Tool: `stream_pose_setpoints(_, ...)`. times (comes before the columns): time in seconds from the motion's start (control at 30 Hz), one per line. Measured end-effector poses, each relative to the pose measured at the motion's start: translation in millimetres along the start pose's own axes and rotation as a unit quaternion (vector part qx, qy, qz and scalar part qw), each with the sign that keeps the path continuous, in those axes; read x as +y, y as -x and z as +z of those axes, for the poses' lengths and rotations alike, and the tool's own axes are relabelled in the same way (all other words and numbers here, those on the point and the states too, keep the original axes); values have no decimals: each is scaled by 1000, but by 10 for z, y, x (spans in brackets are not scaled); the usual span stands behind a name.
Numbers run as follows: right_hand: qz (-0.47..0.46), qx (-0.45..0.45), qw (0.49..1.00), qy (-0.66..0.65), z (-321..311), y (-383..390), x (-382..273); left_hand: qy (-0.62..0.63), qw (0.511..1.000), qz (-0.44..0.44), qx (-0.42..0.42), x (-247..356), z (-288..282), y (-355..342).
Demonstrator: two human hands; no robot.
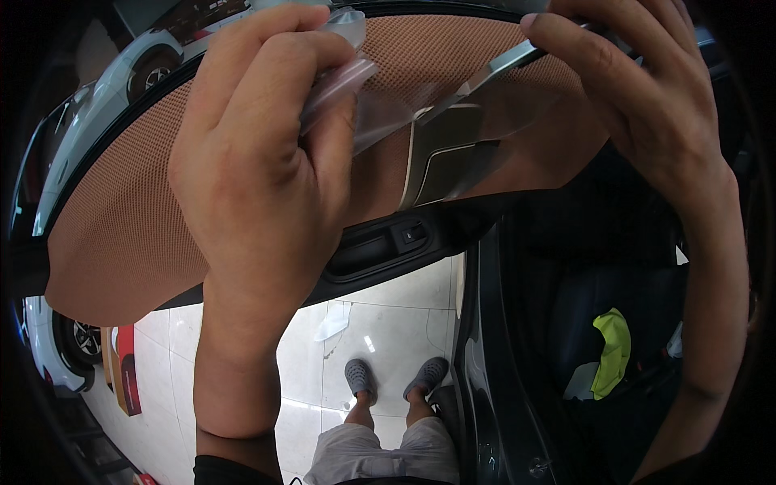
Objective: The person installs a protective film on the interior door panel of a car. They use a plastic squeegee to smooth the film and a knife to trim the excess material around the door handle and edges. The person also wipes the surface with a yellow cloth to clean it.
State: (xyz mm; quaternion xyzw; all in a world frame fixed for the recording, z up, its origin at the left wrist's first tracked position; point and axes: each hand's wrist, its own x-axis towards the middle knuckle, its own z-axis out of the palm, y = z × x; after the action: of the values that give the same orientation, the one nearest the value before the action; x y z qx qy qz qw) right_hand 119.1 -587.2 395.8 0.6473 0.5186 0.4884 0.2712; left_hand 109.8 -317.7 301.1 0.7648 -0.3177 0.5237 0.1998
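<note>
My left hand (259,153) is closed, its thumb and fingers pinching bunched clear plastic film (380,117). The film stretches from there to the right, over a brown perforated panel (121,210) on an open car door. In my right hand (647,89) is a slim silver utility knife (501,66), slanting down to the left. Its thin tip reaches the film near the upper corner of a dark pocket-like insert (457,158) in the panel. Whether the tip touches the film I cannot tell.
Below the panel sits the door's black armrest with a window switch (412,234). The dark car sill (485,356) runs down the right, with a yellow-green cloth (612,352) inside. A white scrap (332,320) lies on the tiled floor. Another car and a red-brown box (125,368) stand left.
</note>
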Motion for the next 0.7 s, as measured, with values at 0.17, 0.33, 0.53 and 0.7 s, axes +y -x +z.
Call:
stream_pose_setpoints(0.17,-17,-56,998,11,-160,-110,-20,-2,1000,0,2,5,15,5)
stream_pose_setpoints(0.33,-6,-75,997,-5,-182,-92,-50,-6,1000,6,-21,-30,-33,-12)
stream_pose_setpoints(0.53,3,-90,996,-18,-206,-77,-39,-2,1000,15,11,-22,27,-25)
stream_pose_setpoints(0.7,12,-96,995,-21,-211,-47,-70,-2,1000,11,-12,-48,-18,-20)
